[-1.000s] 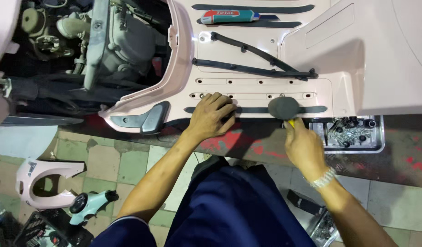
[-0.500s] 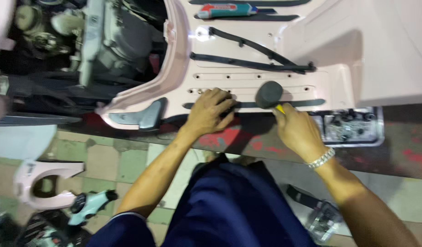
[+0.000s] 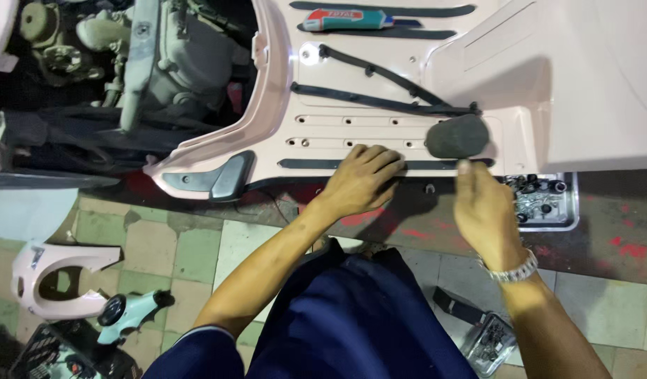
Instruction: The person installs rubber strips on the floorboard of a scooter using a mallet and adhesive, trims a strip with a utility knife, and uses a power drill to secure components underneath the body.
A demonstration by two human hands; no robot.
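Fingers of the left hand (image 3: 362, 179) press flat, spread, on the black rubber strip (image 3: 316, 164) along the pink scooter floorboard (image 3: 351, 130), while the right hand (image 3: 485, 210) grips a black rubber mallet (image 3: 457, 135) raised just above that strip's far end.

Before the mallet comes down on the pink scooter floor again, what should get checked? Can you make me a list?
1. Left hand flat on the dark strip, pinning it: ok.
2. Fingers away from the mallet head: ok, there is a gap.
3. Right hand has a firm grip on the handle: cannot tell, blurred.
4. Strip seated in its groove: cannot tell.
5. Parts tray clear of the swing: ok.
6. Pink floorboard free of loose tools near the mallet: ok.
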